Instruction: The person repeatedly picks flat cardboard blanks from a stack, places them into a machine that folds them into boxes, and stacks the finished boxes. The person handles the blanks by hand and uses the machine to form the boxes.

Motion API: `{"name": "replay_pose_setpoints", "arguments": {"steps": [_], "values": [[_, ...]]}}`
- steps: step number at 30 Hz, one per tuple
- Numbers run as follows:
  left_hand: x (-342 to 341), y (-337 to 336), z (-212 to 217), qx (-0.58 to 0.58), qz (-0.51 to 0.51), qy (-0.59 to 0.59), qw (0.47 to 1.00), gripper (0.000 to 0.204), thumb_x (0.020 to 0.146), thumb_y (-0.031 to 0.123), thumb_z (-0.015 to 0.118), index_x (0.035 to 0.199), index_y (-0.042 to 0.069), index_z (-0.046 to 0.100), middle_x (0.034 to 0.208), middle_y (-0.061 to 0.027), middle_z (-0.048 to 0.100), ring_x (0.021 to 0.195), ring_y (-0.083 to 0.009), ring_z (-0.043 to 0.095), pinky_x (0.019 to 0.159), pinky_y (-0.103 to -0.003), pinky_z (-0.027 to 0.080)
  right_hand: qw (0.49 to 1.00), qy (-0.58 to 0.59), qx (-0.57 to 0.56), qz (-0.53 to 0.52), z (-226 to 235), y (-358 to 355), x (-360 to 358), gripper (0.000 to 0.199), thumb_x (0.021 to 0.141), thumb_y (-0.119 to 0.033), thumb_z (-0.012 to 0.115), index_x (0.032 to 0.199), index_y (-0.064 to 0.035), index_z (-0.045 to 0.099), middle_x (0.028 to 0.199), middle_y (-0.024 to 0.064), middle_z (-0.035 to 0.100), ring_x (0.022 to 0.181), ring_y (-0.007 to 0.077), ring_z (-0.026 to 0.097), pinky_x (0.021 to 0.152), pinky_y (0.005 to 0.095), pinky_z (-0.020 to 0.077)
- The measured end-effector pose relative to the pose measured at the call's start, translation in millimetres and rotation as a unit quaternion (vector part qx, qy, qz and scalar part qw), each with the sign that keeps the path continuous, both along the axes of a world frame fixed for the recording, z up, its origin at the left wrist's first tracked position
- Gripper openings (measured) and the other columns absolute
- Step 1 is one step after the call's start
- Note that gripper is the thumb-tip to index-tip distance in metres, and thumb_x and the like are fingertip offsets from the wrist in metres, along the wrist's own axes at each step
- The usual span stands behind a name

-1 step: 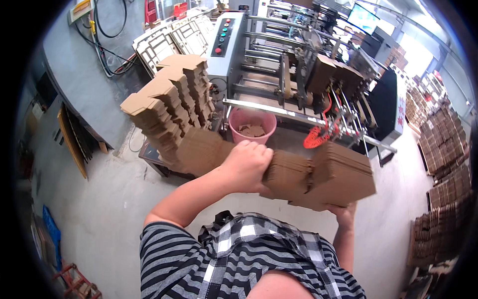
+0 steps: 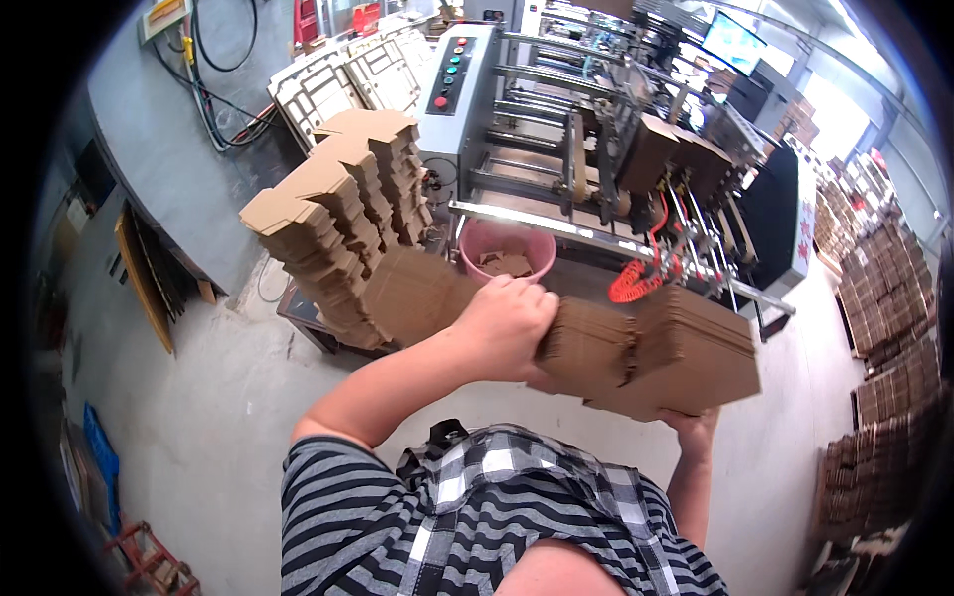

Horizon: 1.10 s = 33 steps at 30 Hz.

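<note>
This is a carton-making workshop: at one o'clock stands a roller-and-rail processing machine (image 2: 576,169), its push-button control panel (image 2: 453,76) toward twelve. Die-cut cardboard blanks (image 2: 318,204) pile up at ten, cardboard stacks (image 2: 889,283) line three, and a pink bucket (image 2: 487,236) near the centre collects cardboard scraps (image 2: 512,265).

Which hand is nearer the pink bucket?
Left: the left hand grips the cardboard bundle in front of the pink bucket; the right hand is farther right, under the bundle's right end.
</note>
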<state>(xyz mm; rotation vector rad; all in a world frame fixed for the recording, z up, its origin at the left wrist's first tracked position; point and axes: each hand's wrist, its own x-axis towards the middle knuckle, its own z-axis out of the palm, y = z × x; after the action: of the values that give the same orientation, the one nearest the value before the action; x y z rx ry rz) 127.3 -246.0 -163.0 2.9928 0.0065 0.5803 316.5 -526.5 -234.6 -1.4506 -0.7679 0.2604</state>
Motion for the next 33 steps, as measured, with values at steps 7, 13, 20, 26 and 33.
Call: {"name": "replay_pose_setpoints", "arguments": {"steps": [7,13,20,26,33], "values": [[72.2,88.0,69.6,0.08,0.031,-0.032,0.996,0.081,0.053,0.048,0.083,0.108,-0.006,0.058,0.096,-0.0124,0.062,0.092,-0.0265,0.059,0.085,-0.037,0.044,0.998,-0.037,0.038,-0.02,23.5,109.2,97.3,0.051,0.053,0.0,0.063,0.104,0.0016,0.06,0.093,0.007,0.063,0.083,0.0177,0.062,0.073,0.0302,0.051],[81.6,169.2,96.5,0.142,0.194,-0.068,0.968,0.078,0.054,0.045,0.083,0.109,-0.004,0.056,0.096,-0.0135,0.063,0.092,-0.028,0.061,0.087,-0.038,0.045,0.983,-0.06,0.126,0.118,28.4,285.6,186.6,0.037,0.052,0.001,0.058,0.088,0.0049,0.066,0.084,0.0103,0.066,0.08,0.0202,0.065,0.068,0.0316,0.0525],[58.0,217.4,127.5,0.209,0.412,-0.112,0.88,0.081,0.044,0.035,0.089,0.109,-0.001,0.056,0.102,-0.0143,0.062,0.098,-0.031,0.059,0.091,-0.041,0.045,0.881,-0.025,0.153,0.448,83.3,519.7,209.0,0.065,0.049,-0.002,0.086,0.109,0.0006,0.063,0.105,0.0097,0.066,0.097,0.0226,0.064,0.079,0.0359,0.0546],[40.4,251.4,126.2,0.147,0.612,-0.054,0.775,0.082,0.045,0.037,0.09,0.11,-0.002,0.058,0.104,-0.0143,0.063,0.101,-0.0302,0.059,0.09,-0.039,0.044,0.801,-0.037,0.174,0.571,114.2,660.8,159.7,0.047,0.052,0.001,0.082,0.096,-0.0005,0.066,0.087,0.0046,0.068,0.079,0.0178,0.065,0.072,0.0319,0.0537],[18.0,325.7,121.0,0.073,0.695,-0.022,0.715,0.072,0.054,0.051,0.083,0.097,-0.003,0.061,0.097,-0.0164,0.064,0.098,-0.0314,0.06,0.09,-0.039,0.046,0.742,0.003,0.131,0.658,108.3,787.3,115.2,0.056,0.06,-0.009,0.084,0.109,-0.0011,0.059,0.099,0.0033,0.066,0.092,0.0154,0.061,0.083,0.0305,0.0488]]}}
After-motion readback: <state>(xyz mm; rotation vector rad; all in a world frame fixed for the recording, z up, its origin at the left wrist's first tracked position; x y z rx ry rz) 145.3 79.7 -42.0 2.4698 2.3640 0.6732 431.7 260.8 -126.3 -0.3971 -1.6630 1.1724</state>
